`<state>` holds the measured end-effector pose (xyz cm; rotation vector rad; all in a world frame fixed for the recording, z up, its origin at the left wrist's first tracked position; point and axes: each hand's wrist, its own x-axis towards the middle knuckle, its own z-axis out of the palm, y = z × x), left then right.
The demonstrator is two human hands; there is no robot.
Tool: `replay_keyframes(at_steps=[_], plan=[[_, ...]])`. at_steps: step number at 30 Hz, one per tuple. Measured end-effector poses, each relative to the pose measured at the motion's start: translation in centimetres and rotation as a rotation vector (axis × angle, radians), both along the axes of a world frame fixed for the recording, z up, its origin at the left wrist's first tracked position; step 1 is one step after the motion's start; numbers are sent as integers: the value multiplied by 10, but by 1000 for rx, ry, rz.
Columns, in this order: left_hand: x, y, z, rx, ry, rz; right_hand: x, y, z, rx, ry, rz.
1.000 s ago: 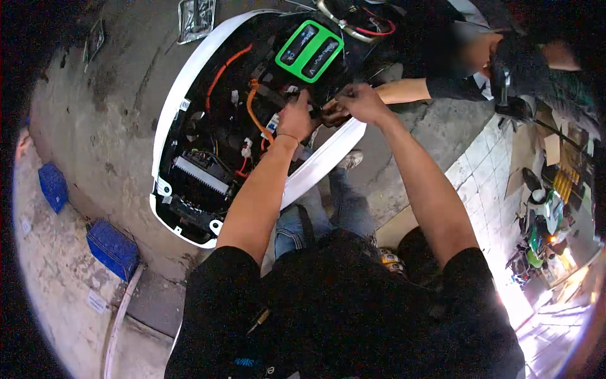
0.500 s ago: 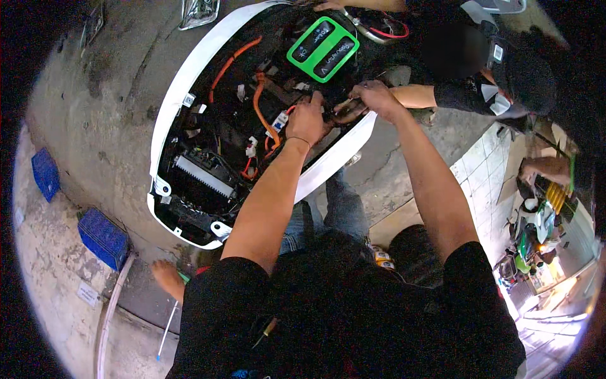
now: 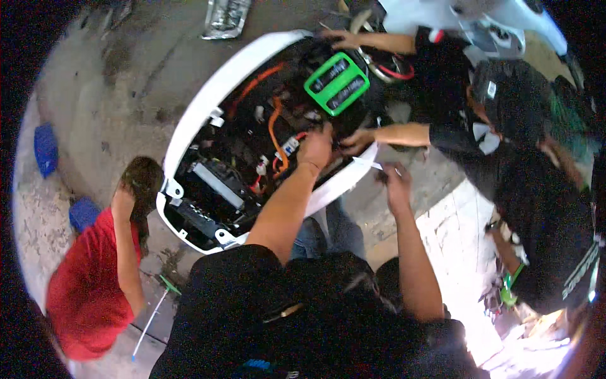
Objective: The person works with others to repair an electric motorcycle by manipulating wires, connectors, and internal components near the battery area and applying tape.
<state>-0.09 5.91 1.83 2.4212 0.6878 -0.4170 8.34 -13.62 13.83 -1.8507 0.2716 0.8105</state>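
My left hand reaches into the white oval scooter body, its fingers curled among dark parts beside a white connector and an orange cable. What it grips is hidden. Just outside the shell's near right edge, my right hand is closed, fingertips pinched. Close to them is a thin white pointed piece; whether they hold it is too blurred to tell. A co-worker's hand works right beside my left hand. Above lies a green-framed black box with handwritten labels.
The co-worker's other hand rests at the shell's far end, by a red cable. At left, a person in a red shirt bends near the shell. A silvery tray lies on the floor beyond.
My right hand has drawn back from the shell's interior toward me. My left hand stays inside. The person in red has come into view at left, and the view has shifted.
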Motion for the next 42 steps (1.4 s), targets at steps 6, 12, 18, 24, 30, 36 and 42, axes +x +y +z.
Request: replay_keyframes(at_steps=[6, 12, 18, 24, 30, 36, 42], plan=[[17, 0, 46, -191, 75, 100, -31, -78, 54, 16, 124, -307], [15, -4, 39, -211, 64, 98, -76, -221, 46, -337, 2, -137], [12, -2, 38, -177, 27, 109, -135, -372, 30, -79, 450, -414], [2, -2, 33, -238, 14, 118, -130, -322, 44, -378, 104, -59], [16, -2, 56, -272, 47, 49, -55, -271, 51, -274, -145, 318], [20, -16, 52, -232, 20, 78, -16, -248, 97, -255, -250, 317], [6, -1, 22, -100, -7, 119, -33, -342, 47, -170, -110, 273]])
